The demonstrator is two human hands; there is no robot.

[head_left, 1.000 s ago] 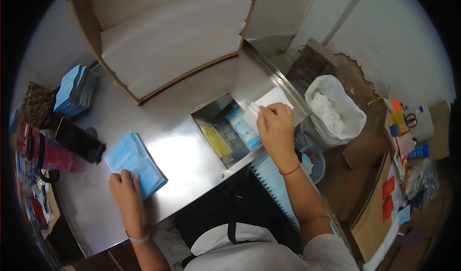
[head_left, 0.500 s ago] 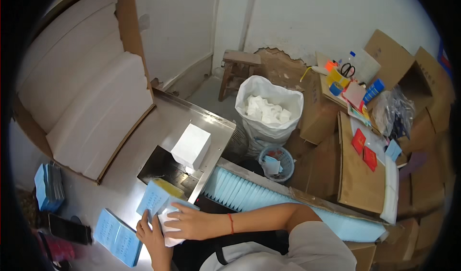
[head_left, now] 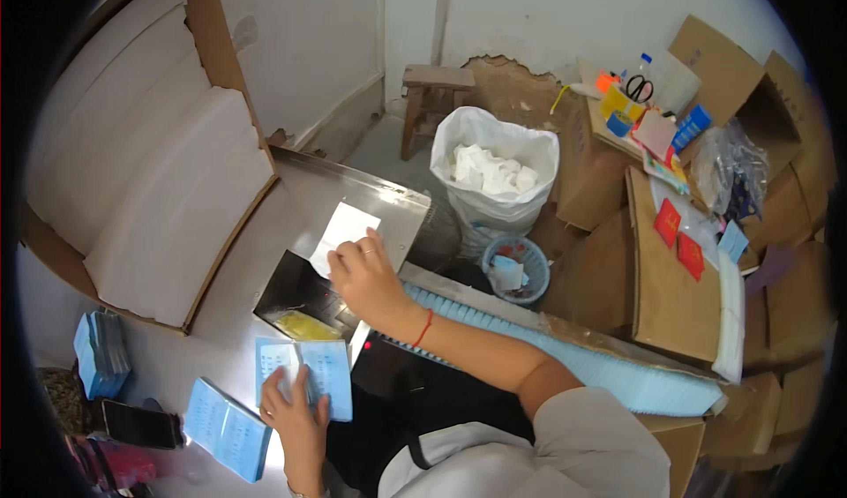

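Note:
My right hand [head_left: 369, 277] reaches over a metal tray [head_left: 304, 299] sunk in the steel table [head_left: 221, 339] and rests its fingers on a white folded sheet [head_left: 340, 232] lying on the tray's far rim. My left hand [head_left: 296, 410] presses flat on an open light-blue packet [head_left: 328, 374] at the table's near edge. Yellow packets [head_left: 304, 326] lie inside the tray. A second stack of blue packets [head_left: 228, 427] sits just left of my left hand.
A big cardboard box of white sheets [head_left: 150, 198] stands at the back left. More blue packets [head_left: 101, 357] and a black phone [head_left: 141, 423] lie at the far left. A white bag of crumpled paper [head_left: 494, 167], a small blue basket [head_left: 512, 264] and cardboard boxes [head_left: 670, 277] stand on the right.
The view has swung and steadied. My right hand moved from the blue packet up to the white sheet on the tray rim; my left hand stays on the blue packet, which now lies open.

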